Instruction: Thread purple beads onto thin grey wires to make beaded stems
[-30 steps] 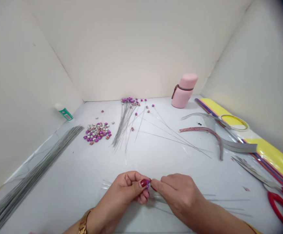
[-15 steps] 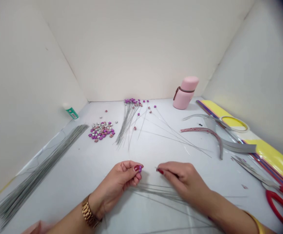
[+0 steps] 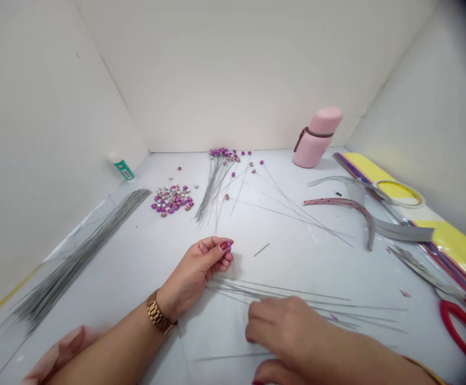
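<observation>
My left hand (image 3: 204,264), with a gold watch on the wrist, pinches a small purple folded star (image 3: 229,246) between thumb and fingers. A short thin metal rod (image 3: 262,249) lies on the table just right of it. My right hand (image 3: 292,331) is low over several loose thin grey wires (image 3: 316,295). Its thumb stands apart from the bent fingers, and I see nothing held between them. One wire (image 3: 233,357) runs toward that gap.
Left: a bundle of grey wires (image 3: 92,251), a pile of stars (image 3: 172,201), a green-white tube (image 3: 121,166). Behind: star-tipped wires (image 3: 212,187), a pink bottle (image 3: 315,139). Right: ribbon strips (image 3: 337,201), a tape roll (image 3: 399,193), yellow sheets (image 3: 457,246), red-handled scissors (image 3: 457,326).
My right hand has let go of the short metal rod, which now lies on the table, and has moved down over the wires. My left hand still pinches the purple star.
</observation>
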Motion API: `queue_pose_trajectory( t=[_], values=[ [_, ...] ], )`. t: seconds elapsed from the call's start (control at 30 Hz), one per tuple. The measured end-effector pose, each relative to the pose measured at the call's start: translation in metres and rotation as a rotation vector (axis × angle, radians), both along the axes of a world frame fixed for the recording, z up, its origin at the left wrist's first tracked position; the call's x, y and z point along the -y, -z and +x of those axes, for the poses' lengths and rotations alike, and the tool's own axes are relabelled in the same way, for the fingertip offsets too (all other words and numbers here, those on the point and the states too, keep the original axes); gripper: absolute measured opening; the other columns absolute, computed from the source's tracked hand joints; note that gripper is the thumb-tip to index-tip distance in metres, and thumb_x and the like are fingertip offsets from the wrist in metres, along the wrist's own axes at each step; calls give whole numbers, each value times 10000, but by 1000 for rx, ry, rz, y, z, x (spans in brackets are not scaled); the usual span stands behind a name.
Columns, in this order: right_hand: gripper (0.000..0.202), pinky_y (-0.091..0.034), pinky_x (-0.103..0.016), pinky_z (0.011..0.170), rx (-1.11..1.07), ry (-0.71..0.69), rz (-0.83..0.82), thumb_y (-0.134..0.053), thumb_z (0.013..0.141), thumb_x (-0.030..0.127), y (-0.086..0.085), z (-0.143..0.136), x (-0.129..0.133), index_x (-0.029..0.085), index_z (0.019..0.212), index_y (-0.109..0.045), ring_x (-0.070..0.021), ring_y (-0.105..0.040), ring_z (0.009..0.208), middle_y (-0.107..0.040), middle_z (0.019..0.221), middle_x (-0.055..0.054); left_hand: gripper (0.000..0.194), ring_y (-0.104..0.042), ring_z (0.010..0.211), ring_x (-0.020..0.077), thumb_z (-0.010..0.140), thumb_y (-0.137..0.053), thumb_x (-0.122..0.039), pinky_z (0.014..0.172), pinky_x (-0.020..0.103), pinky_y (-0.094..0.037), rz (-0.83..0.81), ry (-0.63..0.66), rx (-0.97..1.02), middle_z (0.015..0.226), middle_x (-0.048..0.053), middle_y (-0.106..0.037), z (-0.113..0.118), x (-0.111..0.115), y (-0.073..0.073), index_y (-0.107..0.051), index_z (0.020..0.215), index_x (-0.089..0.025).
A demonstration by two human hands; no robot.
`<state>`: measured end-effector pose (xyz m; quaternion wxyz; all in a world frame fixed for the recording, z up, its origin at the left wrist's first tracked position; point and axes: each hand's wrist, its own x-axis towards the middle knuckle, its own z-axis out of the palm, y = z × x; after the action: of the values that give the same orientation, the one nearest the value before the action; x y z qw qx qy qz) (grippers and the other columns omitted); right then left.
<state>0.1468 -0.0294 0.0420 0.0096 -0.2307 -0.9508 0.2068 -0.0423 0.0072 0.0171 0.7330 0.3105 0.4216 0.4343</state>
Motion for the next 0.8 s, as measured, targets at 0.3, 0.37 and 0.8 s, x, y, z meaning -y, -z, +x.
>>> queue_pose_trajectory(
  t=[0.3,0.37,0.8],
  values=[
    [117,-240,-267,375,102,-33,462,-475,658,71,24,-6,16,179,701,-462,-170,-464,493,-499,604,-6,151,-510,557,44,735,-598,-212,570,137,-428,3,-68,18,668,7,-587,-3,-3,0,-612,850,-115],
    [142,-278,-264,409,87,39,459,-464,657,55,23,-1,8,182,720,-452,-171,-475,518,-507,630,-11,162,-517,566,51,731,-602,-213,573,141,-433,8,-93,19,668,9,-589,-5,-4,0,-615,860,-115],
    [330,-364,-186,461,-161,375,345,-298,809,43,21,20,-23,190,990,-531,-96,-517,481,-540,586,22,152,-508,539,36,766,-567,-198,539,121,-443,-56,-32,160,663,6,-566,-2,4,-2,-599,888,-113]
  ],
)
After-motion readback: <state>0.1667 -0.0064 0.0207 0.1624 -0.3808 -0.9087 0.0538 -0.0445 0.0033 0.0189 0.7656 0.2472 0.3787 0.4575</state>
